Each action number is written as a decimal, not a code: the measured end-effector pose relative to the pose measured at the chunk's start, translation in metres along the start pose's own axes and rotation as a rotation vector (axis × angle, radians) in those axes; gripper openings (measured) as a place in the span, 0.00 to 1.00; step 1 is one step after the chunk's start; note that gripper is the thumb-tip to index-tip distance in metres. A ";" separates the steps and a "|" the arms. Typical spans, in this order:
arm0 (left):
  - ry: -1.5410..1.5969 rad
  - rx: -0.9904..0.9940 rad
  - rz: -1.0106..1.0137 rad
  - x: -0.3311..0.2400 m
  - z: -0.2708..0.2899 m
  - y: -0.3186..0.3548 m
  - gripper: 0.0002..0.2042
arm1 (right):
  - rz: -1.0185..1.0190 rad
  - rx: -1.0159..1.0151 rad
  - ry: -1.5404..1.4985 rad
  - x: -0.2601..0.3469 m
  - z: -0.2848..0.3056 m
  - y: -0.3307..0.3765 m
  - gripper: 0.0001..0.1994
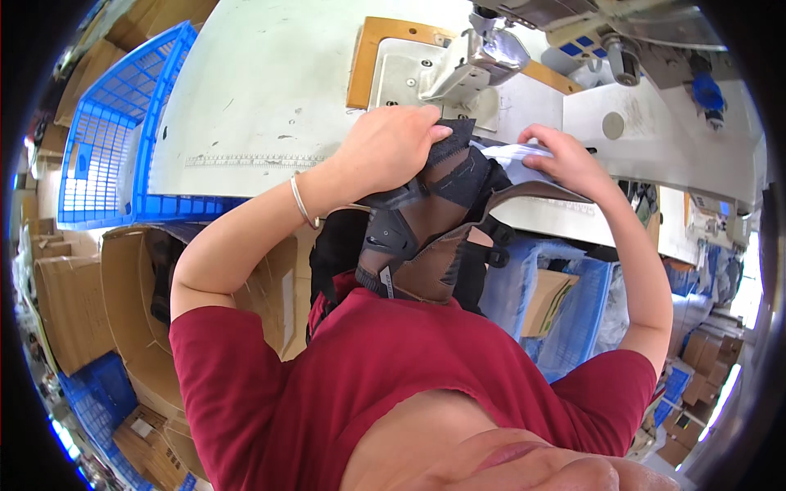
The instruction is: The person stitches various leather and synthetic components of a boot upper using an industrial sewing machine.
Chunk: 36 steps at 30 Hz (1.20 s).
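Note:
A brown mesh sewn piece [442, 192] with black panels and black plastic fittings hangs over the table's front edge toward my lap. Its upper black end lies just in front of the sewing machine head [483, 69]. My left hand [389, 147] is closed on that end, thumb on top. On the other side, my right hand [565, 159] pinches the white fabric [520, 159] that shows along the brown piece's upper right edge. A black plastic fitting [389, 239] sits on the left of the piece. Its underside is hidden.
A white worktable [246, 98] with a printed ruler strip spreads to the left. Beyond its left edge stands a blue plastic crate [102, 155]. An open cardboard box [131, 303] is below. A blue bin [581, 319] with clear plastic lining stands below right.

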State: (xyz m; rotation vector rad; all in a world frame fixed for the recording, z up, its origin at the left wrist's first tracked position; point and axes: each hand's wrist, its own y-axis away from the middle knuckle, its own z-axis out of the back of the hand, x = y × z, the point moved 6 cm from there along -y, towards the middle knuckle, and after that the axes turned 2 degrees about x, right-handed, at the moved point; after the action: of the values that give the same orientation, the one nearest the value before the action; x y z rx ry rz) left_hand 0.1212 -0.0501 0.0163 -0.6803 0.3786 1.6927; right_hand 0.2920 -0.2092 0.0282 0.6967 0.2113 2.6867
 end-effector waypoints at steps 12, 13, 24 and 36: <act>0.039 0.033 -0.163 0.012 -0.034 -0.010 0.12 | 0.306 -0.390 0.445 0.082 -0.008 0.021 0.16; 0.041 0.033 -0.155 0.014 -0.035 -0.011 0.12 | 0.311 -0.384 0.441 0.074 -0.013 0.012 0.16; 0.168 0.169 0.024 0.026 -0.048 -0.019 0.14 | -0.135 0.000 -0.008 -0.003 -0.045 -0.034 0.16; 0.351 0.161 0.081 0.019 -0.045 -0.022 0.14 | 0.044 -0.004 -0.097 0.005 -0.036 -0.027 0.15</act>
State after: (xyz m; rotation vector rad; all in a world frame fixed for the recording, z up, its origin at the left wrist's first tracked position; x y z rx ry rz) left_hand 0.1505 -0.0568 -0.0273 -0.8526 0.7911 1.5969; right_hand 0.2782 -0.1842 -0.0065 0.8373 0.1682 2.6857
